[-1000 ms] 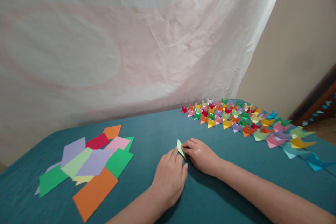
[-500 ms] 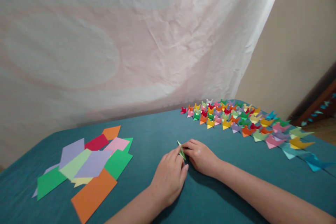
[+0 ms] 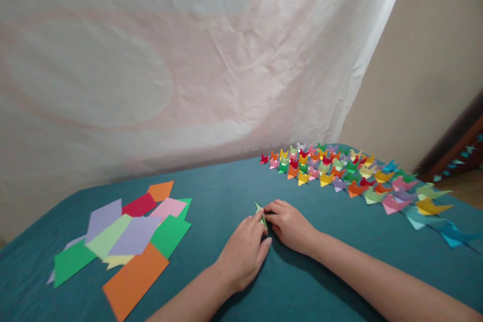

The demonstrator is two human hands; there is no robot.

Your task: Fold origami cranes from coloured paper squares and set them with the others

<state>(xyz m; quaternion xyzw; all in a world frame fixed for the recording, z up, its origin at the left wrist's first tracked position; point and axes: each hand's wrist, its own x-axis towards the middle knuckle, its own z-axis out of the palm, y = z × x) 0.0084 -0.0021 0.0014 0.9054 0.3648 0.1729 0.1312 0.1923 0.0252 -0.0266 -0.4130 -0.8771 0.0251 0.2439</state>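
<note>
A small light-green folded paper piece [image 3: 260, 212] lies on the teal tablecloth [image 3: 226, 186] at the middle, pressed between both hands. My left hand [image 3: 243, 254] rests on the cloth with fingers curled, its fingertips on the paper. My right hand [image 3: 289, 225] comes in from the right, fingers pinched on the paper's other side. Only the paper's narrow tip shows above the fingers.
A loose pile of coloured paper sheets [image 3: 124, 241] lies at the left, an orange sheet [image 3: 134, 277] nearest me. Several rows of small folded paper figures [image 3: 339, 171] fill the back right of the table. A white creased cloth [image 3: 188, 60] hangs behind.
The green paper stood as a wider flap a second ago. It is now folded flatter and narrower between my fingers. Both hands stayed almost in place.
</note>
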